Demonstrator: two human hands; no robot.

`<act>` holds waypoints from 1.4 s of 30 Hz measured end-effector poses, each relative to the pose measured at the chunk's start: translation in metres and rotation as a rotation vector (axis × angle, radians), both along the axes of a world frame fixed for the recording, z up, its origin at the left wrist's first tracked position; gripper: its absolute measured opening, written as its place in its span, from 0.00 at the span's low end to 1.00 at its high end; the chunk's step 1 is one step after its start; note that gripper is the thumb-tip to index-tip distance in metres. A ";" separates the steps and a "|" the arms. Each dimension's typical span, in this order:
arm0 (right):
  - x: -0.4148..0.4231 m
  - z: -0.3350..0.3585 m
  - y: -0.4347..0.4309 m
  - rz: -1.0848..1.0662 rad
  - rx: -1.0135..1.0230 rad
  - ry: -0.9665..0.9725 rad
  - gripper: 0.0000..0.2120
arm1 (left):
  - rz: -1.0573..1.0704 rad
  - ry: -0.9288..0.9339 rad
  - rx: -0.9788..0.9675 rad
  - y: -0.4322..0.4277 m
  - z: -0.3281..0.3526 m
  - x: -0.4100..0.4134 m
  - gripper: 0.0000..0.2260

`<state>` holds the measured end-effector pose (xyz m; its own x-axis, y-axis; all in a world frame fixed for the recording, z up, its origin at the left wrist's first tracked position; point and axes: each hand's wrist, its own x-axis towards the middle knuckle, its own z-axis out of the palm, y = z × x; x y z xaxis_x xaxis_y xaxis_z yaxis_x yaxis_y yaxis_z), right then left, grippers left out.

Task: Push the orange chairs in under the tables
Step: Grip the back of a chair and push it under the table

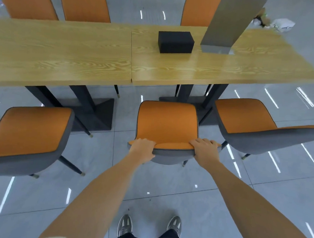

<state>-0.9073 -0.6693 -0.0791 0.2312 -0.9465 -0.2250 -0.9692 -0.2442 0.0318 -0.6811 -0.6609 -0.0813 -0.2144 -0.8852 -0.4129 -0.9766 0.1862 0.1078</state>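
An orange chair [167, 123] with a grey shell stands in front of me, its seat facing the wooden tables [190, 70]. My left hand [142, 148] grips the left end of its backrest top, fingers curled over the edge. My right hand [206, 150] grips the right end the same way. The seat's front edge sits just short of the table's near edge. A second orange chair [31, 131] stands to the left and a third [246, 119] to the right, both pulled out from the tables.
Two wooden tables stand joined end to end on black pedestal bases [97, 112]. A black box [175, 42] and a tall grey stand [226, 26] sit on the right table. More orange chairs [85, 6] line the far side. Grey tiled floor surrounds me.
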 end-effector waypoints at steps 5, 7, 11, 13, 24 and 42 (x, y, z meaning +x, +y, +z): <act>0.030 0.005 0.001 0.073 0.031 -0.042 0.16 | 0.075 0.030 0.000 0.016 0.005 0.032 0.09; 0.044 0.005 0.002 0.113 0.063 -0.054 0.16 | 0.104 0.039 0.012 0.022 0.007 0.048 0.09; 0.077 0.002 0.009 0.222 0.059 -0.060 0.17 | 0.158 0.026 0.019 0.040 0.008 0.083 0.10; 0.093 0.004 0.009 0.250 0.056 -0.064 0.17 | 0.195 0.034 0.012 0.047 0.010 0.096 0.09; 0.162 -0.004 0.012 0.354 0.062 -0.104 0.19 | 0.295 0.035 0.031 0.061 0.014 0.162 0.09; 0.196 0.009 0.001 0.285 0.121 -0.114 0.20 | 0.262 0.039 0.037 0.042 0.009 0.194 0.28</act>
